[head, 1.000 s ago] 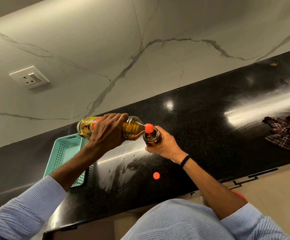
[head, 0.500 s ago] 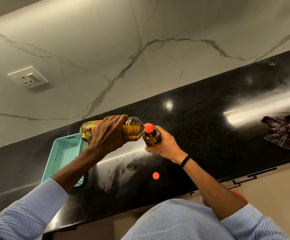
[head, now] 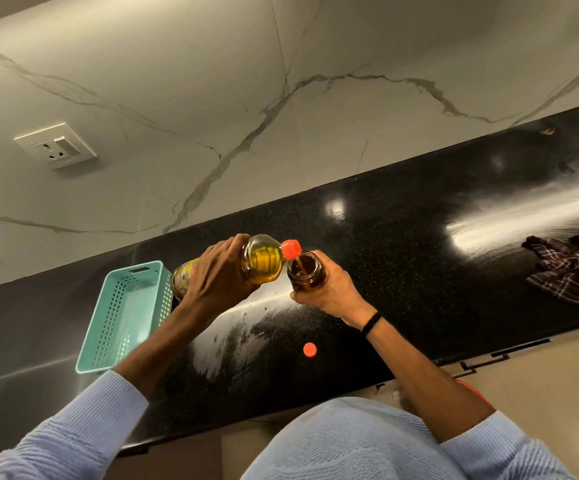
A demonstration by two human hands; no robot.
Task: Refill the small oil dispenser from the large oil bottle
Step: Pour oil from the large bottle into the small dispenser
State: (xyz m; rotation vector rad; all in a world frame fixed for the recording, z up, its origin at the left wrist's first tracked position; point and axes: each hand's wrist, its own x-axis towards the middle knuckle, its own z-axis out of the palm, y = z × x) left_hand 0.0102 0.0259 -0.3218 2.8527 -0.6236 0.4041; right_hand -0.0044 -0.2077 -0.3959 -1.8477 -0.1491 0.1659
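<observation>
My left hand (head: pixel 213 271) grips the large oil bottle (head: pixel 264 259), tilted on its side with its red neck (head: pixel 291 248) over the mouth of the small oil dispenser (head: pixel 306 271). A thin stream of golden oil runs from the neck into the dispenser. My right hand (head: pixel 333 292) holds the dispenser, a small brown glass jar, upright above the black counter (head: pixel 402 271). A small red cap (head: pixel 309 349) lies loose on the counter below the hands.
A teal perforated basket (head: pixel 125 317) sits on the counter to the left, just behind my left forearm. A checked cloth (head: pixel 572 268) lies bunched at the far right. A wall socket (head: pixel 56 145) sits on the marble wall.
The large bottle's neck has tipped further over the dispenser's mouth. Both hands stay in nearly the same place above the counter.
</observation>
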